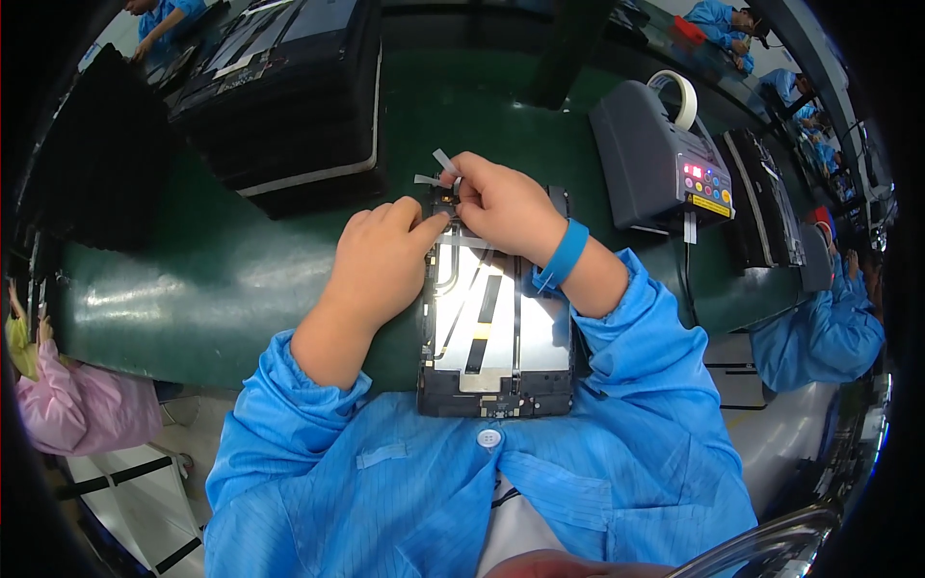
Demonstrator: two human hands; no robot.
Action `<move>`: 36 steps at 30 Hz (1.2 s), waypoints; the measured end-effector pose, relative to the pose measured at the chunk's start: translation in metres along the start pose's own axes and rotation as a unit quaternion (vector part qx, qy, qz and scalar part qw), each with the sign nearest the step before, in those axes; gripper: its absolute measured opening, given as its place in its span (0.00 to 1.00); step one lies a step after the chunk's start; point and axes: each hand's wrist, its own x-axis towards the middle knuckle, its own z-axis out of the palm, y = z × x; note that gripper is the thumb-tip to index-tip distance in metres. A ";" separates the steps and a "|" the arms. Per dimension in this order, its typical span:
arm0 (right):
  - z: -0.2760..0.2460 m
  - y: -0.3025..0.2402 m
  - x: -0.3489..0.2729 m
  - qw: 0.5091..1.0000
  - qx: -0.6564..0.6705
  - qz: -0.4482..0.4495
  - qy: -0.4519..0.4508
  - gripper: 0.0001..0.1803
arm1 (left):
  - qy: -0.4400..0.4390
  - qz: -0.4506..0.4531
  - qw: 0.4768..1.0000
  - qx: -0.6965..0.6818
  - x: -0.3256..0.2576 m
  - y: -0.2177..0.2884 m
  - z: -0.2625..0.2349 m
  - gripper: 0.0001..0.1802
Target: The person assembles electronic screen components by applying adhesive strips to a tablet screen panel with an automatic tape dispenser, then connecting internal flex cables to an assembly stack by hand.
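Observation:
An opened tablet (549,332) with its inner metal plate, black ribbon cables and small circuit parts bared lies lengthwise in front of me, its near end against my blue jacket. My left hand (381,255) is curled at its far left corner, the thumb pressed on the parts there. Over the far end, my right hand (506,212) is closed in a pinch, with a short strip of whitish tape (445,162) sticking up from its fingers. A second tape strip (428,180) pokes out just left of those fingertips. What lies directly beneath the fingertips is partly hidden. A blue band circles my right wrist.
A tall stack of similar opened devices (279,144) stands at the far left, a darker stack (106,164) beside it. On the right is a grey tape dispenser (646,154) with a tape roll (686,101). Beyond it stand more devices (766,207). Co-workers sit around the green table (193,299).

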 end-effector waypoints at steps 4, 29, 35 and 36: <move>0.000 0.000 -0.001 1.000 -0.002 -0.002 -0.002 0.14 | 0.000 0.003 1.000 -0.007 0.001 0.004 -0.001 0.21; -0.014 -0.010 -0.003 0.992 -0.061 -0.104 0.038 0.11 | -0.090 -0.041 0.990 -0.101 0.001 -0.006 -0.006 0.16; -0.006 0.009 -0.002 0.992 0.105 -0.052 -0.038 0.10 | -0.100 -0.046 0.989 -0.096 0.002 -0.009 -0.006 0.14; -0.006 0.009 0.000 0.990 0.117 -0.053 -0.056 0.10 | -0.099 -0.046 0.990 -0.092 0.002 -0.010 -0.006 0.14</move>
